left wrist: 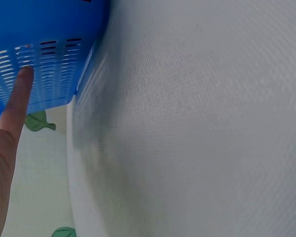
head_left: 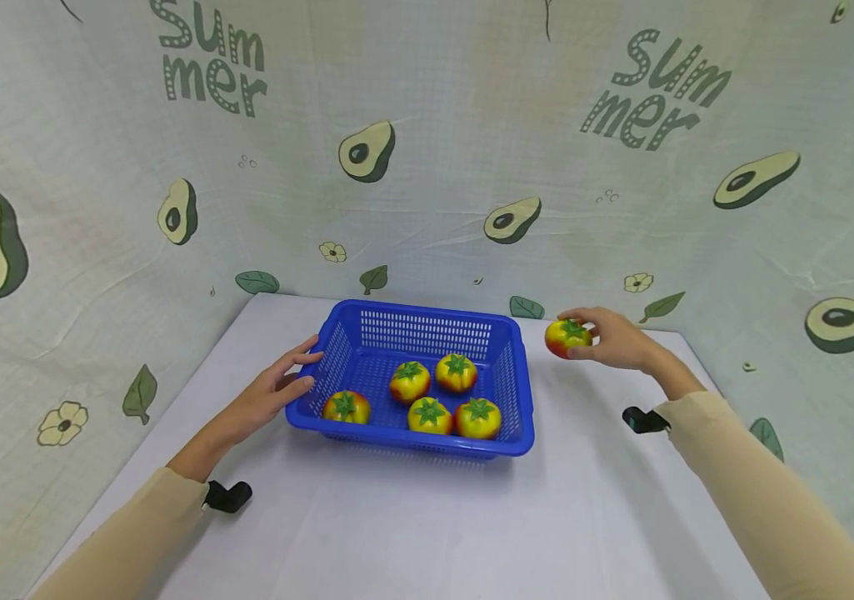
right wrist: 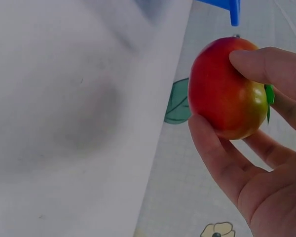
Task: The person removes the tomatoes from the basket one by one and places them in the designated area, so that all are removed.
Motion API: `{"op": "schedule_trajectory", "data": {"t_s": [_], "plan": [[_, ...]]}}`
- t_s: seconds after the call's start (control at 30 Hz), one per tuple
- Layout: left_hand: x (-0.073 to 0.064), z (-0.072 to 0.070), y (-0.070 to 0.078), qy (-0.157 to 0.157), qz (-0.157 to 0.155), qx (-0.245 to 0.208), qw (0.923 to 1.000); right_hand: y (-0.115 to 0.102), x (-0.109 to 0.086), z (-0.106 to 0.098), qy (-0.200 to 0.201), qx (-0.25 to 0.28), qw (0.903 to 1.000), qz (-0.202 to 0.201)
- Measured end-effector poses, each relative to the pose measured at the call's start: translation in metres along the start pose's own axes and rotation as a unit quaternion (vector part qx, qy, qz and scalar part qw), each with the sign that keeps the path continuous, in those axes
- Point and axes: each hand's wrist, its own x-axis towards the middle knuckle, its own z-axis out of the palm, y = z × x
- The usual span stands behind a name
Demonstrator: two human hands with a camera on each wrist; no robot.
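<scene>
A blue plastic basket [head_left: 410,440] with slotted walls stands on the white table. Inside it lie several glossy yellow-and-red tomatoes [head_left: 456,373] with green tops. My left hand [head_left: 265,396] touches the basket's left side, its fingers fairly straight; in the left wrist view a finger [left wrist: 20,94] lies against the slotted wall. Off the basket's right side, above the table, my right hand [head_left: 617,342] holds another tomato [head_left: 566,337] between thumb and fingers. The right wrist view shows that tomato's red underside, with the thumb on one side and fingertips on the other.
The white tabletop [head_left: 397,533] extends in front of the basket and to both sides. A pale cloth [head_left: 427,108] printed with avocados and leaves hangs behind and around the table. A small black device [head_left: 227,497] is strapped at each wrist.
</scene>
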Motion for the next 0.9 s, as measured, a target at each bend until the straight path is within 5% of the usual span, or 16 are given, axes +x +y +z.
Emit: {"op": "schedule_trajectory", "data": {"t_s": [0.9], "plan": [[-0.002,0.001,0.002,0.002,-0.003,-0.004,1.0000,0.026,-0.005,0.027,-0.024,0.014,0.9994,0.019]]}}
